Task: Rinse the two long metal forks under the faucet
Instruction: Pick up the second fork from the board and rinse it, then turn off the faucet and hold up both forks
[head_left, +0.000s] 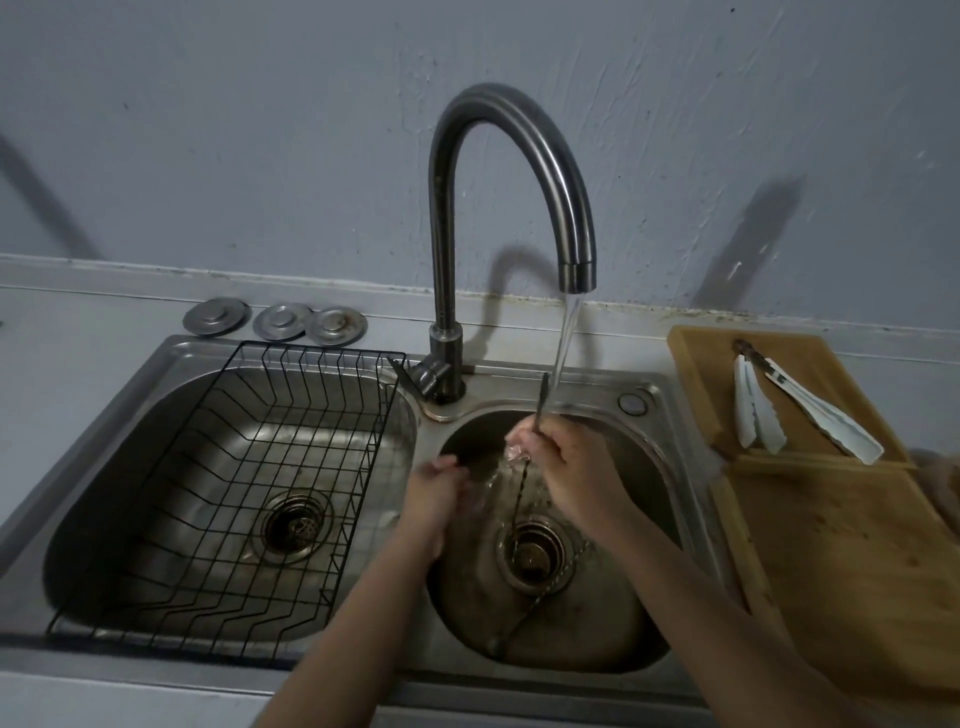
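Water runs from the curved faucet (575, 270) into the right basin (649, 613). My right hand (566, 473) is shut on one long metal fork (542, 400). Its end sticks up beside the stream, and its twisted shaft hangs down toward the drain (531, 556). The stream lands on my right fingers and splashes. A second long fork (540, 597) with a twisted shaft lies on the basin floor, slanting from beside the drain toward the near wall. My left hand (434, 501) is curled just left of the splash; whether it touches the held fork is hidden by water.
A black wire dish rack (249, 467) fills the left basin. Three round metal drain covers (278, 322) lie on the counter behind it. To the right of the sink are wooden cutting boards (841, 561), with two pairs of white-tipped tongs (779, 410) on the far one.
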